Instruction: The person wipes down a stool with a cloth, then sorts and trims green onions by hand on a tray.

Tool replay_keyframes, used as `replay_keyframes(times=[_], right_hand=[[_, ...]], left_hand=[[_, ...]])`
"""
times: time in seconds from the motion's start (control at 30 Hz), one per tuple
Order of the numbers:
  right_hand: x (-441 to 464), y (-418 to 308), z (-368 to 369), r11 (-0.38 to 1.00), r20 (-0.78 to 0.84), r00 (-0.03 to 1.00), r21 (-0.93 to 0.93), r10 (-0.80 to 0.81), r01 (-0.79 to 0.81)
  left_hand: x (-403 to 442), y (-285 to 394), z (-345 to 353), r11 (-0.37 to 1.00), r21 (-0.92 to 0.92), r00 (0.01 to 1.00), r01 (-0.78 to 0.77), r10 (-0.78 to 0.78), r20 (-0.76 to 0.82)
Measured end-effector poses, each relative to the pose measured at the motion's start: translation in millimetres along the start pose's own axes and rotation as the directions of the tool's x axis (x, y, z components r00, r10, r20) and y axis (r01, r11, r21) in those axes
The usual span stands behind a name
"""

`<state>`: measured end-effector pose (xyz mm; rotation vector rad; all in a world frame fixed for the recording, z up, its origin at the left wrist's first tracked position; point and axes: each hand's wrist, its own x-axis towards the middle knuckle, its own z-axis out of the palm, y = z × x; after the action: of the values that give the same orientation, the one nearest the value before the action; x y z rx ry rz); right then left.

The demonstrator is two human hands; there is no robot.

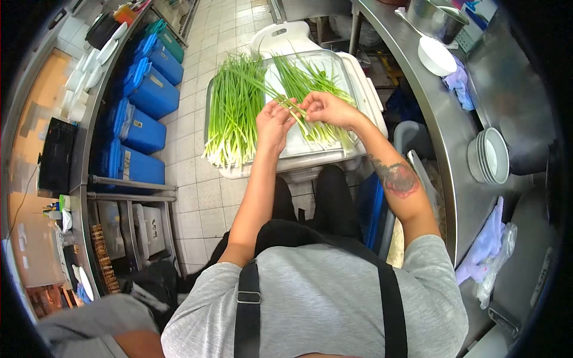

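Observation:
My left hand [274, 124] and my right hand [327, 110] meet above a metal tray [286, 147], fingers pinched. Between them is a green onion [272, 91], its long leaves reaching up to the left and its pale end near my right fingers. A thick pile of green onions [234, 113] fills the tray's left side, white ends toward me. Under and beyond my right hand lies a smaller bunch of green onions [313, 79]. Part of this bunch is hidden by my right hand and forearm.
The tray rests on a white container [371, 98], with a white plastic stool [285, 37] behind it. Several blue lidded bins [149, 89] line the left. On the right steel counter [412, 71] are stacked bowls [490, 156] and cloths [482, 238]. Another person's grey sleeve [98, 319] shows at lower left.

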<state>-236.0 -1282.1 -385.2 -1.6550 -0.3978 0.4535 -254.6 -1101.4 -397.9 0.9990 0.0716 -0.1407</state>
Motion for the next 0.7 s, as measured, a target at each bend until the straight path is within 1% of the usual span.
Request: replay_keyframes(times=[0.1, 0.2, 0.3, 0.4, 0.5, 0.63, 0.7], right_hand=[[-1, -2, -3, 0.996, 0.125, 0.988, -0.038, 0.088, -0.084], [3, 7, 1, 0.994, 0.183, 0.98, -0.084, 0.081, -0.066], [1, 3, 5, 0.991, 0.191, 0.973, -0.056, 0.131, -0.123], [-4, -11, 13, 0.978, 0.151, 0.967, 0.004, 0.203, -0.206], [-2, -13, 20, 0.958, 0.12, 0.961, 0.115, 0.249, -0.263], [5, 1, 24, 0.966, 0.057, 0.974, 0.127, 0.22, -0.226], [5, 4, 28, 0.966, 0.032, 0.979, 0.161, 0.201, -0.204]], left_hand=[[-3, 7, -2, 0.999, -0.045, 1.0, -0.01, 0.01, 0.0], [-4, 16, 0, 0.998, 0.05, 0.997, -0.029, 0.032, -0.063], [-5, 21, -1, 0.995, 0.089, 0.994, -0.038, 0.047, -0.095], [-7, 22, -1, 0.989, 0.139, 0.994, -0.054, 0.067, -0.086], [-10, 20, -3, 0.994, 0.09, 0.997, -0.067, 0.071, -0.044], [-13, 20, 0, 0.996, 0.068, 0.997, -0.062, 0.065, -0.04], [-14, 21, 3, 0.998, 0.001, 0.997, -0.069, 0.069, -0.036]])
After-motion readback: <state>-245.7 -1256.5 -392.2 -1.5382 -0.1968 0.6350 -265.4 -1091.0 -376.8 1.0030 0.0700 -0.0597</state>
